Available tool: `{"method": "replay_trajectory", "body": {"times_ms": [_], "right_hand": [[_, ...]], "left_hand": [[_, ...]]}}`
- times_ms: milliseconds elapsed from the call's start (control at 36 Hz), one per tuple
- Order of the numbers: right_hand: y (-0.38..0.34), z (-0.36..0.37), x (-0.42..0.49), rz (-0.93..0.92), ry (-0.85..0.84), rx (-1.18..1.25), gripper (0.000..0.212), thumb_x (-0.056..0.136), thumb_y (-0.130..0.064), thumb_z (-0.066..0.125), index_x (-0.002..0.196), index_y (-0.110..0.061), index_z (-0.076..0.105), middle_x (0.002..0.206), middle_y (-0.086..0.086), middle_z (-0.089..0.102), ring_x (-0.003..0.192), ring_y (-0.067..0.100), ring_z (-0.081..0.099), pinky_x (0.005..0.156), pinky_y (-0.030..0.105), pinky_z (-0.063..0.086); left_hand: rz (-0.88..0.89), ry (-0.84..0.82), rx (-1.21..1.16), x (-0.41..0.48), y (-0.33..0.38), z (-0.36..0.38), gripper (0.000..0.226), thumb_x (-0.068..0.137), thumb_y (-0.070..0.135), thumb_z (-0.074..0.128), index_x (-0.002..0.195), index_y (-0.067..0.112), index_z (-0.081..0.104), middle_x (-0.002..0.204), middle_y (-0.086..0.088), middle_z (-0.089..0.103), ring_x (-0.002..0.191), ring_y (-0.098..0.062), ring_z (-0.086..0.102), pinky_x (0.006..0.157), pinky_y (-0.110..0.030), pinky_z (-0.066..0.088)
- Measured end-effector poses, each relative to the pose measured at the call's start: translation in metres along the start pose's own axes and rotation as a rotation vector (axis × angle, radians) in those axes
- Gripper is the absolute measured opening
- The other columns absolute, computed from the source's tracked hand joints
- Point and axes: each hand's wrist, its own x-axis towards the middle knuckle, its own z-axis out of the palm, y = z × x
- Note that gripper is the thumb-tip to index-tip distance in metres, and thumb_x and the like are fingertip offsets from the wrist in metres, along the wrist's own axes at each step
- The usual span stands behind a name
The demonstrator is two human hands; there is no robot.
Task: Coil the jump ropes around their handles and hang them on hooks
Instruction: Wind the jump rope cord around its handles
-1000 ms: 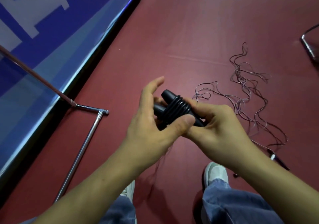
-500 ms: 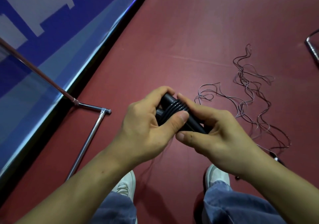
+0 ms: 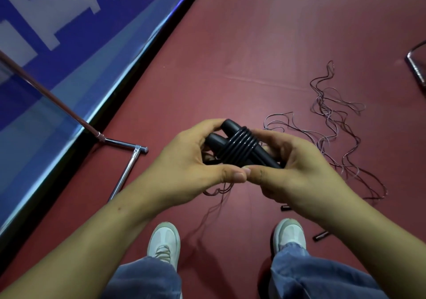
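Observation:
A black jump rope (image 3: 239, 148), its two handles side by side with several turns of black cord wound round them, is held between both hands above the red floor. My left hand (image 3: 191, 162) grips the left ends of the handles, fingers curled over the top. My right hand (image 3: 297, 172) grips the right ends. The two thumbs meet tip to tip just below the coil. A short loop of cord hangs under the hands. Several thin jump ropes (image 3: 336, 123) lie tangled on the floor at right, their small black handles (image 3: 320, 236) near my right shoe.
A chrome rack foot and slanted pole (image 3: 129, 167) stand on the floor at left, beside a blue and white banner wall (image 3: 69, 45). Another chrome frame (image 3: 417, 66) shows at the right edge. My white shoes (image 3: 164, 241) are below the hands.
My left fingers, spread open a second ago, have closed over the handles. Both thumbs have come together under the coil, and the bundle has risen slightly.

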Motion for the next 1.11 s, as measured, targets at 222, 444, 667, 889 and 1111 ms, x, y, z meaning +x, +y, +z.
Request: {"method": "replay_trajectory", "body": {"times_ms": [222, 444, 667, 889, 1111], "right_hand": [[-0.004, -0.011, 0.001, -0.095, 0.121, -0.054, 0.006, 0.08, -0.005, 0.082, 0.08, -0.007, 0.077, 0.051, -0.001, 0.048, 0.047, 0.018, 0.042, 0.044, 0.027, 0.032], [-0.004, -0.006, 0.002, -0.016, 0.108, 0.108, 0.005, 0.087, 0.0, 0.071, 0.083, 0.001, 0.069, 0.055, 0.001, 0.061, 0.048, 0.019, 0.037, 0.042, 0.024, 0.026], [0.0, 0.0, 0.002, 0.015, 0.139, 0.082, 0.003, 0.09, 0.0, 0.068, 0.087, 0.002, 0.069, 0.055, 0.001, 0.064, 0.046, 0.017, 0.039, 0.041, 0.022, 0.029], [-0.001, -0.002, 0.008, 0.106, -0.077, -0.371, 0.013, 0.098, -0.017, 0.063, 0.086, -0.019, 0.065, 0.079, 0.009, 0.076, 0.046, 0.004, 0.049, 0.047, 0.02, 0.037], [0.008, 0.006, 0.005, 0.047, -0.084, -0.796, 0.029, 0.084, -0.047, 0.07, 0.078, -0.024, 0.053, 0.065, -0.006, 0.061, 0.058, 0.012, 0.057, 0.051, 0.029, 0.047]], "left_hand": [[-0.164, 0.022, -0.182, -0.01, -0.011, 0.02, 0.013, 0.098, 0.019, 0.066, 0.09, 0.016, 0.076, 0.062, -0.002, 0.059, 0.052, -0.015, 0.046, 0.049, -0.027, 0.037], [-0.085, -0.019, -0.059, -0.02, 0.001, 0.031, 0.03, 0.106, 0.019, 0.048, 0.083, 0.017, 0.068, 0.058, -0.003, 0.064, 0.045, -0.011, 0.05, 0.052, -0.025, 0.041], [-0.037, 0.012, 0.051, -0.018, 0.009, 0.028, 0.027, 0.099, 0.016, 0.053, 0.077, 0.017, 0.069, 0.058, -0.001, 0.065, 0.045, -0.004, 0.053, 0.05, -0.023, 0.043], [-0.062, 0.042, 0.184, -0.018, 0.011, 0.014, 0.034, 0.098, 0.02, 0.058, 0.066, 0.012, 0.066, 0.055, -0.01, 0.062, 0.043, -0.021, 0.049, 0.045, -0.035, 0.042], [-0.176, 0.034, 0.292, -0.016, 0.014, 0.012, 0.049, 0.099, 0.038, 0.057, 0.061, 0.008, 0.063, 0.051, -0.004, 0.066, 0.05, -0.021, 0.065, 0.058, -0.035, 0.051]]}}
